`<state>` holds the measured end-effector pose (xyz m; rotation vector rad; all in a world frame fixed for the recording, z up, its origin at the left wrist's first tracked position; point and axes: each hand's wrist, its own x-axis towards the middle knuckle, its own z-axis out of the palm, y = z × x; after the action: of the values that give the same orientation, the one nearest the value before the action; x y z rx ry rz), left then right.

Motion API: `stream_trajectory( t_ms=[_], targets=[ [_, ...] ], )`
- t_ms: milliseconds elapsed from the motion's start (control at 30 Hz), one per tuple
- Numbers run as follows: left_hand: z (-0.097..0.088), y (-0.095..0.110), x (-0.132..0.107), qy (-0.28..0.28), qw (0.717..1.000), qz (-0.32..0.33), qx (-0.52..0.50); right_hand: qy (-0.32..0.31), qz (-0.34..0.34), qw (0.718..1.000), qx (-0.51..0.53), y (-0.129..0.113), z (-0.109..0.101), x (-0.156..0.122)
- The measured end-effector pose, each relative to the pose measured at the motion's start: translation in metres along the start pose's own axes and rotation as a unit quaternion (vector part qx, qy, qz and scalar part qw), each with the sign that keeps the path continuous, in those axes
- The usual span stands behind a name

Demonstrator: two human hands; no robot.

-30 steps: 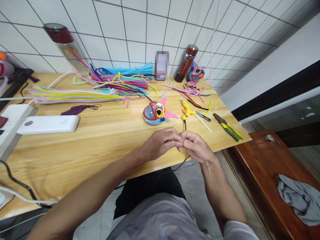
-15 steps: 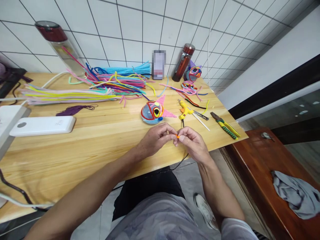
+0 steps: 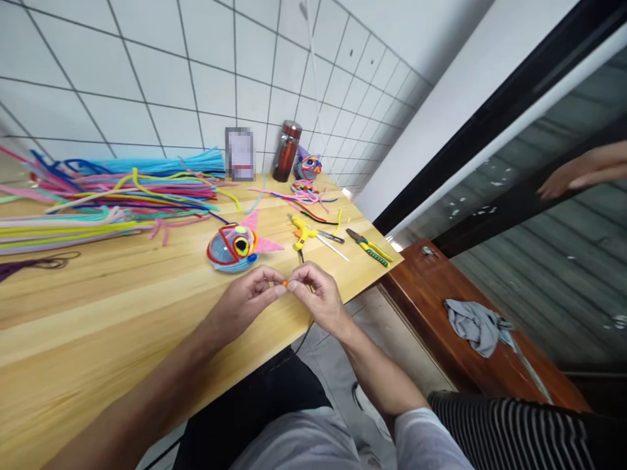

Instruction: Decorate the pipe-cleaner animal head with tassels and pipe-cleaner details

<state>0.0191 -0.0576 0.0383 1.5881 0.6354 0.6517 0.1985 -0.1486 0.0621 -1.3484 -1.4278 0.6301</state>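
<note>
Swung rightward since the earlier frame, the head view carried the things on the table (image 3: 112, 313) toward its left side, and another person's hand (image 3: 568, 177) and some striped cloth (image 3: 509, 434) had come in at the right. For the handwork this seemed to mean little: a small orange piece (image 3: 285, 283) stayed pinched between both hands, over the table near its front edge. The left hand (image 3: 240, 300) reached in with thumb and forefinger converging on the piece; the right hand (image 3: 321, 297) met it from the opposite side, thumb laid toward the piece, fingers bent. Their tips came together there, palms apart. Just beyond lay the fish-like figure (image 3: 228, 253), untouched, with the yellow glue gun (image 3: 304, 234) farther right.
</note>
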Motion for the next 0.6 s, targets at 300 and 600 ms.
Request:
stream_trajectory(
  t_ms=[300,600],
  targets=[
    [-0.003,0.003,0.005,-0.010,0.995,-0.023,-0.097,0.049,-0.059,0.996,-0.047,0.006,0.015,-0.001],
    [0.020,0.004,0.017,-0.044,0.995,-0.047,-0.072,-0.037,-0.025,0.996,-0.078,-0.030,-0.084,0.002]
  ],
)
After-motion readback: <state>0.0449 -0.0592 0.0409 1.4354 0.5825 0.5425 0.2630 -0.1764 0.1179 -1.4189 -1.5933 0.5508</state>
